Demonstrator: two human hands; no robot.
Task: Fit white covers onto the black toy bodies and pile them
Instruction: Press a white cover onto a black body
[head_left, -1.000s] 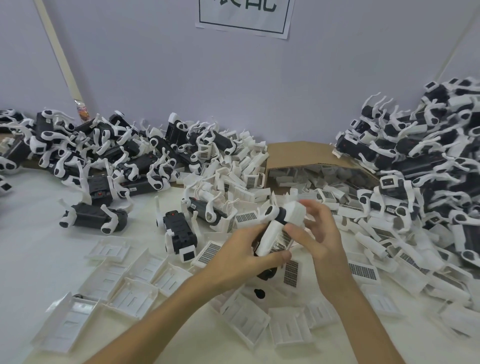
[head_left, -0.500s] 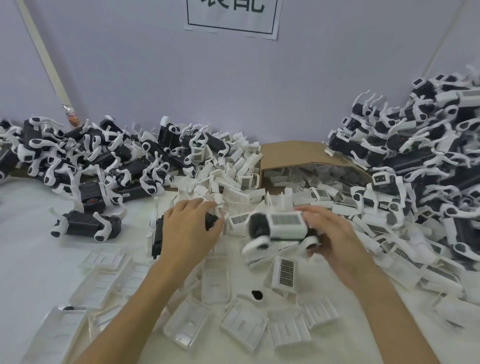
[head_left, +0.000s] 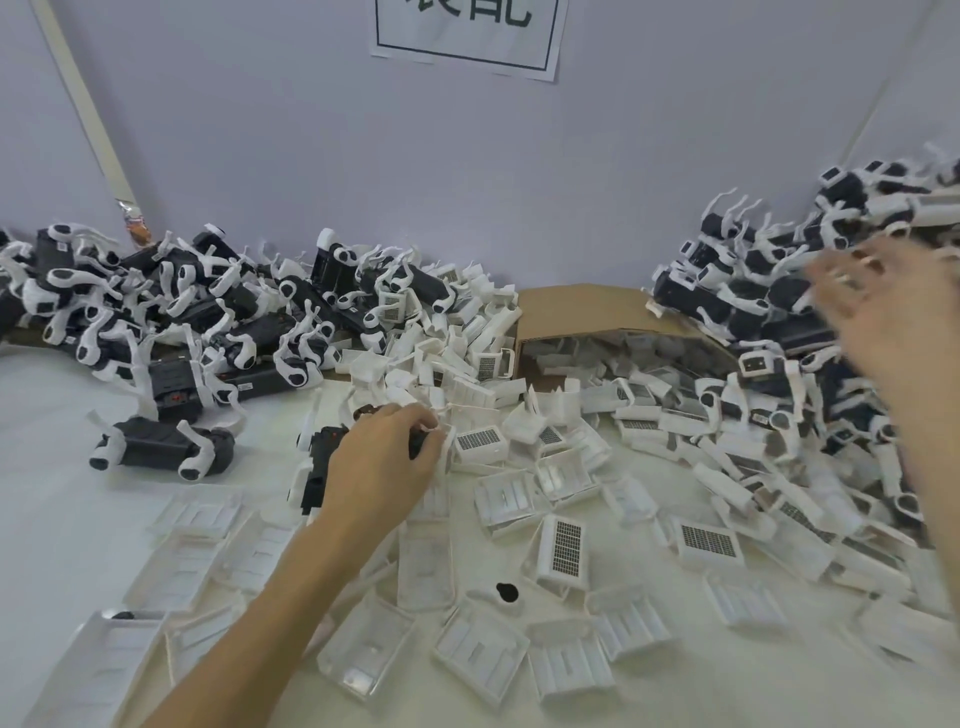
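Observation:
My left hand (head_left: 382, 465) lies over a black toy body (head_left: 322, 457) on the table, fingers curled round it. My right hand (head_left: 883, 312) is raised at the right, blurred, with fingers spread and nothing in it, in front of the tall pile of covered toys (head_left: 753, 291). Loose white covers (head_left: 558, 548) lie scattered across the middle of the table. A heap of uncovered black bodies with white legs (head_left: 171, 322) fills the back left.
An open cardboard box (head_left: 582, 309) on its side spills white covers at the back centre. One black body (head_left: 161, 447) lies apart at the left. A small black piece (head_left: 506, 592) lies among the covers. A wall with a paper sign (head_left: 467, 31) is behind.
My right hand has let go of the covered toy and swung up to the right pile. My left hand has settled onto the black body on the table.

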